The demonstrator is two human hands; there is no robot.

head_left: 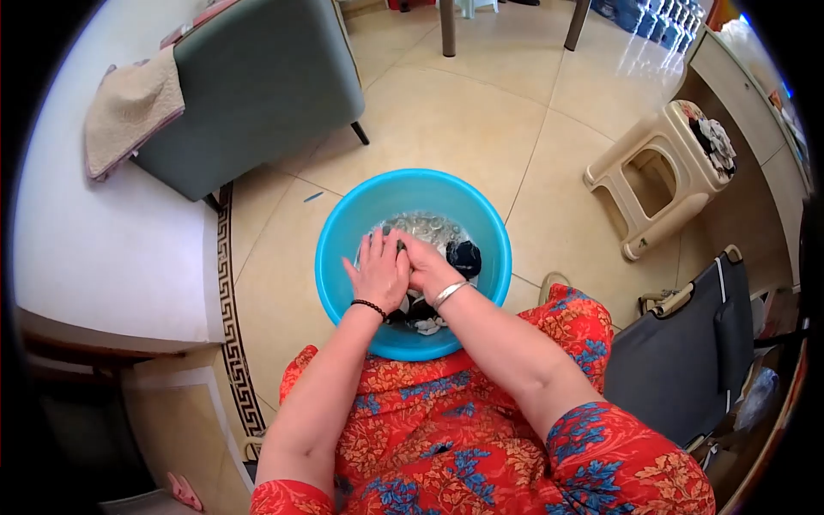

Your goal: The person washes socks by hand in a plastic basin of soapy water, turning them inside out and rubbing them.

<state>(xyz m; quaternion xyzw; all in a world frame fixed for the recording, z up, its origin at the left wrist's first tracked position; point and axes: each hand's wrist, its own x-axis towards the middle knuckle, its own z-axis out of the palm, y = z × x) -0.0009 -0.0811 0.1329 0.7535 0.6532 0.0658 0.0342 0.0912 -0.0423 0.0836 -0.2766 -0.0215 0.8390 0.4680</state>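
A round blue basin stands on the floor in front of me, with bubbly water inside. My left hand lies over the middle of the basin, fingers stretched forward and pressed near my right hand. Between the two hands a small dark piece of cloth shows in part; most of it is hidden. My right hand's fingers are mostly covered by the left. Right of them, a dark bundle of cloth rests in the basin. Below my wrists lie black and white cloths in the water.
A beige plastic stool with small cloths on top stands at the right. A grey sofa with a beige towel is at the upper left. Near my right side is a dark folding chair. Table legs show ahead.
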